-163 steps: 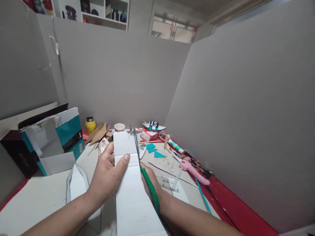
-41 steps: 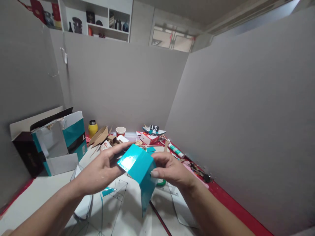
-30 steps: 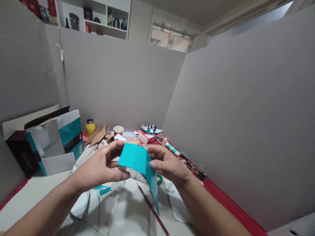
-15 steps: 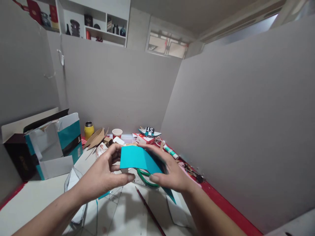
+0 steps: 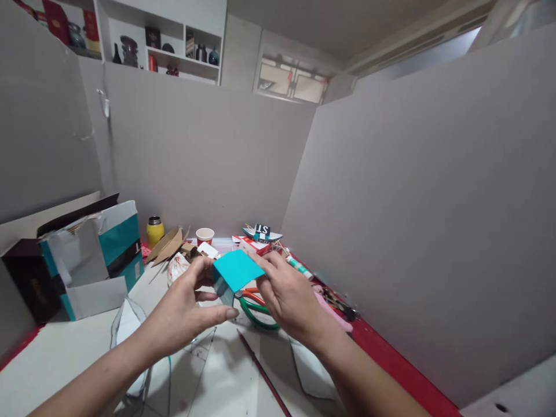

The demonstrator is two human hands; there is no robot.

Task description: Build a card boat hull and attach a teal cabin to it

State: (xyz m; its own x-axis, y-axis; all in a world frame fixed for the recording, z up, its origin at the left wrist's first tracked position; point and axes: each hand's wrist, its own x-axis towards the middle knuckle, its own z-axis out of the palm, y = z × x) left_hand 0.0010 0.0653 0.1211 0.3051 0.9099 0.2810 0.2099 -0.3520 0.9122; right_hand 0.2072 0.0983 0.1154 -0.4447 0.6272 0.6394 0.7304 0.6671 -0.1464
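Observation:
Both my hands hold a folded teal card (image 5: 234, 271) above the table. My left hand (image 5: 185, 310) pinches its left side between thumb and fingers. My right hand (image 5: 289, 298) grips its right side, fingers curled round the edge. The card is bent into a boxy shape, glossy teal outside. Green-handled scissors (image 5: 256, 307) lie on the table just below the card. A dark red pencil (image 5: 263, 370) lies near the front.
A torn teal-and-white box (image 5: 95, 255) stands at the left. A yellow jar (image 5: 155, 230), a paper cup (image 5: 204, 236), cardboard scraps and a pink glue gun (image 5: 332, 307) crowd the back and right. Grey partitions wall in the white table (image 5: 52, 359).
Earlier I cut white card with the scissors. The scissors now lie on the table, and both hands have folded the teal card tighter into a compact box shape.

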